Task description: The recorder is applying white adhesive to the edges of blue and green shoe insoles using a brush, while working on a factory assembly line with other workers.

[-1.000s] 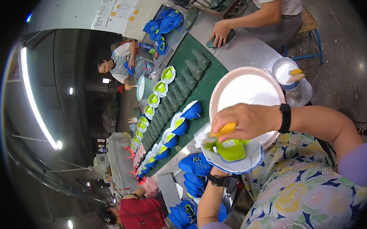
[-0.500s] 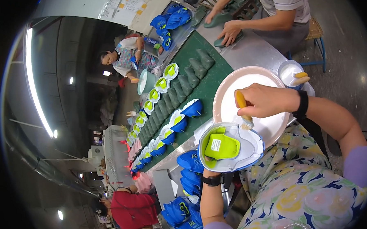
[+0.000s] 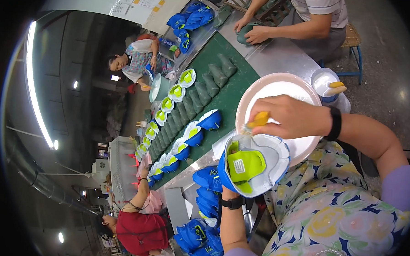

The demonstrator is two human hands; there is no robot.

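Note:
My left hand [image 3: 228, 194] is closed around the underside of a blue shoe upper [image 3: 277, 159], mostly hidden by it. The upper is turned up, showing its whitish edge and lime-green lining with a white label. My right hand [image 3: 293, 116] grips a brush [image 3: 261, 118] by its yellow handle. Its bristles are at the upper's far edge. Beneath my right hand stands a wide pinkish basin [image 3: 240, 112] of white liquid, its near side partly covered by the upper.
A small pot [image 3: 320, 91] holding another brush stands beyond the basin. Shoe uppers [image 3: 193, 135] and dark green foot-shaped pieces [image 3: 202, 94] line a green belt [image 3: 238, 71]. More blue uppers [image 3: 206, 199] lie by my left arm. Co-workers are at the far side, left and lower left.
My right hand has moved the brush left along the upper's rim, tilting its handle. The upper has shifted slightly left. The co-worker in red has reached an arm toward the belt.

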